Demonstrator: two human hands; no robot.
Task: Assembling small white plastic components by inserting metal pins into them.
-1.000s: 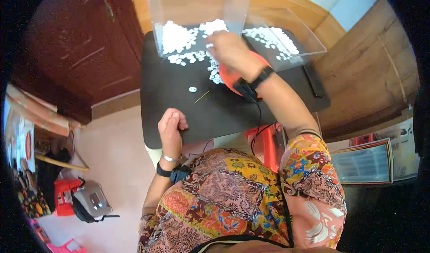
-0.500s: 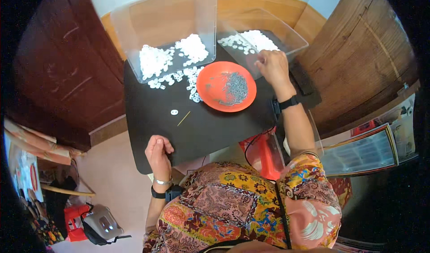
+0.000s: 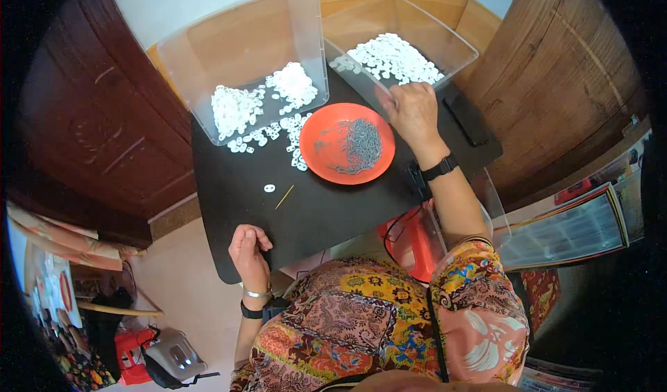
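Note:
My right hand (image 3: 415,112) is closed on the near corner of a clear plastic bin (image 3: 450,36) at the back right, its thumb against the wall. Inside that bin, small white oval pieces (image 3: 396,60) lie spread out. Just left of the hand sits an orange plate (image 3: 324,161) holding many thin grey metal pins (image 3: 364,145). My left hand (image 3: 249,253) rests at the table's near left edge, fingers loosely curled, with nothing visible in it. Beyond it lie one white two-holed piece (image 3: 269,188) and a thin yellowish stick (image 3: 285,196).
A second clear bin (image 3: 240,34) stands tilted at the back left, with two heaps of white pieces (image 3: 235,111). More pieces spill onto the dark table (image 3: 333,215). A black flat object (image 3: 464,121) lies at the right. Wooden doors flank the table; a red stool (image 3: 411,243) is below.
The right bin has shifted with my right hand, and its white pieces have spread from a heap into a flatter layer. My left hand remains near the table edge. The whole view has moved slightly.

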